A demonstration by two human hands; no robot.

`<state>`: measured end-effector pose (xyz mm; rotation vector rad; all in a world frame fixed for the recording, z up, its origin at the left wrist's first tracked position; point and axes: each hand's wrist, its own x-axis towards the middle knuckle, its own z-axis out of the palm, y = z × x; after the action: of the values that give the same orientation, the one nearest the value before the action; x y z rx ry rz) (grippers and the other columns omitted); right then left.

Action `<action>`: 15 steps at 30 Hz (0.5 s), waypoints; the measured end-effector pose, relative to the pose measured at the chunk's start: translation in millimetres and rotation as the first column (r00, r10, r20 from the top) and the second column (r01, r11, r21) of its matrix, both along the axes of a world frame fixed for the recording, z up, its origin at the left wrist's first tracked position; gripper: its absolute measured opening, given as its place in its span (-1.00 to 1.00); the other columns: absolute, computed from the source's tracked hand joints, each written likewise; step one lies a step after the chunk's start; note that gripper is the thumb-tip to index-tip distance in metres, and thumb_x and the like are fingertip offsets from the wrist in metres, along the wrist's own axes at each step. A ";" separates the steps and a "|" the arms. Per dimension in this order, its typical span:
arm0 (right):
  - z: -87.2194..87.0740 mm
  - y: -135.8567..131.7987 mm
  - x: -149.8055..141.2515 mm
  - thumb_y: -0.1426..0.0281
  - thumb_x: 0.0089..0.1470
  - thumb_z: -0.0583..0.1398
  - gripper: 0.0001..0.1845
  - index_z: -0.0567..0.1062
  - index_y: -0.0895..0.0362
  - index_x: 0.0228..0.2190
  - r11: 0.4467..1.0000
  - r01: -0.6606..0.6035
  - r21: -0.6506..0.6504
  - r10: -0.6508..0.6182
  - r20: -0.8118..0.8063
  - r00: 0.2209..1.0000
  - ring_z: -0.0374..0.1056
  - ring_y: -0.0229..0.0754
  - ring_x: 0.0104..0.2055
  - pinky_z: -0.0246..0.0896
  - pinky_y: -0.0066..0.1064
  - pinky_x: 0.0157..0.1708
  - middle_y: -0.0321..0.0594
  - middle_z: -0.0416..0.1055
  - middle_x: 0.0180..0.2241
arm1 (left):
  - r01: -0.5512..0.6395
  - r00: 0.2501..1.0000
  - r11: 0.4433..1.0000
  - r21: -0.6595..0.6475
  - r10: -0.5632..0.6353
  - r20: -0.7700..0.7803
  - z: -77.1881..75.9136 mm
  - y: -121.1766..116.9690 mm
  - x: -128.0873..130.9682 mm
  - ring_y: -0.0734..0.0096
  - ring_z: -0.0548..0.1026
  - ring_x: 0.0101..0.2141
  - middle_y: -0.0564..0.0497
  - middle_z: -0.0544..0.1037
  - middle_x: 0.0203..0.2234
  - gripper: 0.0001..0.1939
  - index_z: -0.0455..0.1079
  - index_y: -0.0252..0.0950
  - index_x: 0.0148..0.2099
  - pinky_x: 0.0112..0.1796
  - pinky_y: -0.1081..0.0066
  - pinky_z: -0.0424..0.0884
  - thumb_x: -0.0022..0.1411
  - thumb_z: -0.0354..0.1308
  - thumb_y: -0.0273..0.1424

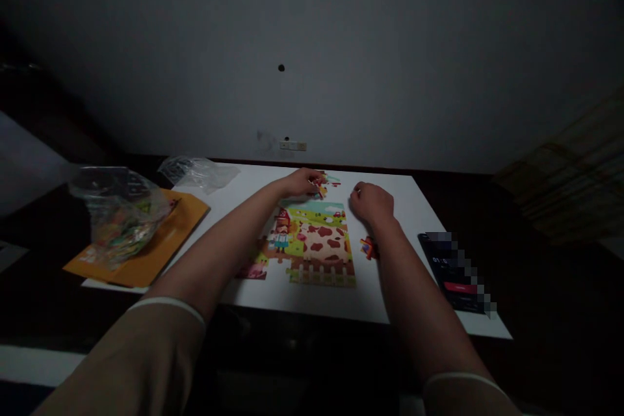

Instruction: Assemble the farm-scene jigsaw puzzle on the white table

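A partly joined jigsaw puzzle (325,244) lies on the white board, showing a spotted cow, a farmer, a red barn and a fence. Beyond its far edge is my left hand (299,182), its fingers bent round a puzzle piece (320,192) among several loose ones. My right hand (373,201) rests to the right of the puzzle with fingers curled in; whatever they may hold is hidden. A loose red and orange piece (369,248) lies beside my right forearm. My left forearm partly covers a pink section (256,268) at the puzzle's lower left.
On the left, a clear plastic bag (129,214) of colourful pieces sits on an orange envelope (180,218). Another crumpled clear bag (199,172) lies behind it. A phone (451,273) is at the right of the white board (404,192). A wall (370,91) stands behind.
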<state>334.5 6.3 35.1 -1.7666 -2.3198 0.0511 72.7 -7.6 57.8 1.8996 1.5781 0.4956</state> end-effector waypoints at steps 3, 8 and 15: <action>-0.5 -0.5 -0.2 0.26 0.40 0.11 -0.56 0.73 0.12 0.02 1.000 -0.011 -0.006 0.011 0.009 1.000 0.60 0.10 -0.05 0.32 -0.22 -0.13 0.12 0.70 -0.04 | -0.064 0.963 0.983 -0.169 0.105 0.247 2.5 -19.2 -46.9 0.32 0.64 -0.24 -0.08 0.71 -0.22 -0.48 0.53 -0.32 0.17 -0.11 0.28 0.55 0.15 0.42 -0.43; -2.0 1.3 0.2 0.22 0.40 0.11 -0.55 0.73 0.10 0.04 0.999 0.002 -0.039 -0.001 0.032 0.999 0.61 0.16 -0.02 0.35 -0.17 -0.13 0.13 0.70 -0.03 | -0.109 0.957 0.952 -0.286 0.178 0.229 4.9 -61.3 -115.0 0.27 0.66 -0.21 -0.12 0.77 -0.22 -0.69 0.64 -0.30 -0.15 -0.08 0.26 0.55 0.03 0.52 -0.36; -2.2 0.1 -0.1 0.19 0.40 0.11 -0.54 0.72 0.08 0.05 0.998 0.009 -0.055 -0.006 0.059 0.998 0.61 0.19 0.02 0.35 -0.17 -0.14 0.12 0.71 -0.01 | -0.065 0.976 0.911 -0.408 0.144 0.165 12.7 -98.7 -145.9 0.32 0.64 -0.22 -0.06 0.81 -0.20 -0.72 0.77 -0.17 -0.19 -0.13 0.34 0.54 -0.02 0.55 -0.29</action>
<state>334.4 6.4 33.0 -1.8266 -2.3744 0.0632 -73.3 -106.2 70.5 1.4210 1.5226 0.3536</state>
